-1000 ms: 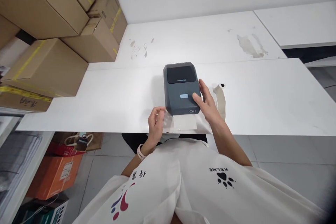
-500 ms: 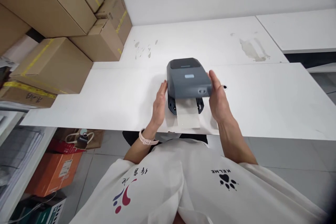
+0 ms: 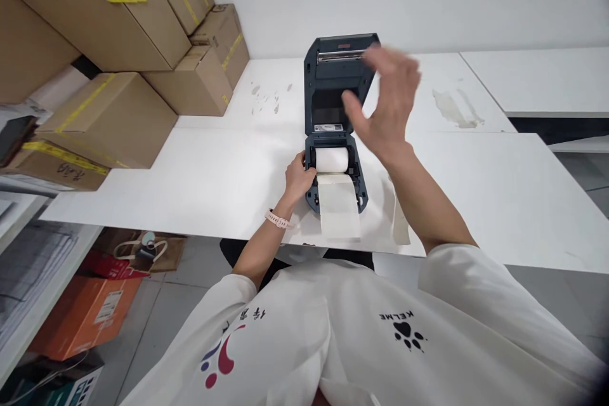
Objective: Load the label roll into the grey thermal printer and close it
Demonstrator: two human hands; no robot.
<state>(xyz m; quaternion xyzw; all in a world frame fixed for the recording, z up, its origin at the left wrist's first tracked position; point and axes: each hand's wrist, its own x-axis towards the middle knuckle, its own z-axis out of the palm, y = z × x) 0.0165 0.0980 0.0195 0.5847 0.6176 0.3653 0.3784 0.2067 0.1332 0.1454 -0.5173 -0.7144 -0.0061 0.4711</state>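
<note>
A dark grey label printer (image 3: pixel 360 185) stands on the white table with its lid (image 3: pixel 328 92) swung up and back. Inside the base lies a white label roll (image 3: pixel 332 159), and a strip of its paper (image 3: pixel 339 209) runs out over the front edge. My left hand (image 3: pixel 299 179) grips the left rim of the base, thumb on top and fingers down the outer side. In the air before the lid's right side is my right hand (image 3: pixel 390 101), open, its fingers blurred by motion. It holds nothing.
Taped cardboard boxes (image 3: pixel 143 114) are stacked at the left end of the table (image 3: pixel 228 171). A loose paper strip (image 3: pixel 400 219) lies by the front edge, under my right forearm. Below left, an orange box (image 3: pixel 90 314) sits on the floor.
The printer lid has gone from nearly closed to standing fully up, uncovering the roll. My right hand has come off the lid and risen; my left has taken hold of the base.
</note>
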